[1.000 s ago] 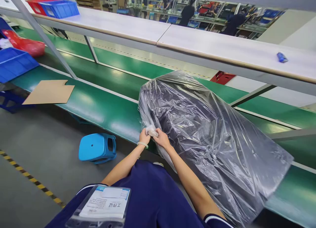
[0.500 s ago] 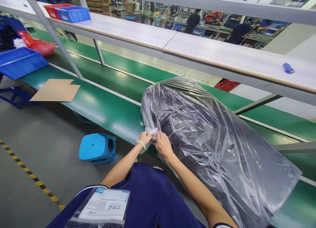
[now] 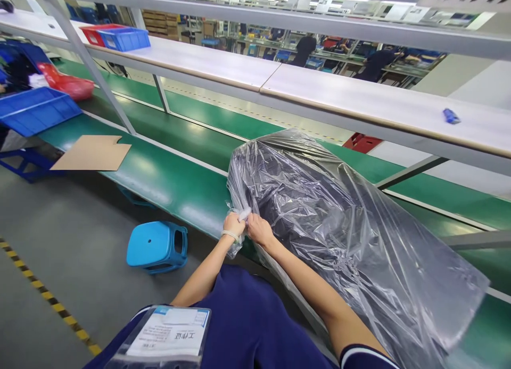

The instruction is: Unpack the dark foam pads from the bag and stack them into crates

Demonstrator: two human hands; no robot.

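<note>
A large dark bulky item wrapped in a clear plastic bag (image 3: pixel 339 220) lies on the green conveyor belt (image 3: pixel 167 182) in front of me. My left hand (image 3: pixel 232 226) and my right hand (image 3: pixel 258 229) meet at the bag's near left corner. Both are closed, pinching a gathered, twisted bunch of the plastic (image 3: pixel 243 214) between them. A pale band circles my left wrist. What is inside the bag is too dark to name.
A blue plastic stool (image 3: pixel 157 246) stands on the grey floor at my left. A cardboard sheet (image 3: pixel 92 153) and a blue bin (image 3: pixel 34 109) lie further left on the belt. A shelf (image 3: pixel 359 100) above carries bins and a small blue object (image 3: pixel 451 115). People work in the background.
My hands stay at the bag's corner, working the gathered plastic; the twist looks tighter and more upright. The camera view has shifted slightly.
</note>
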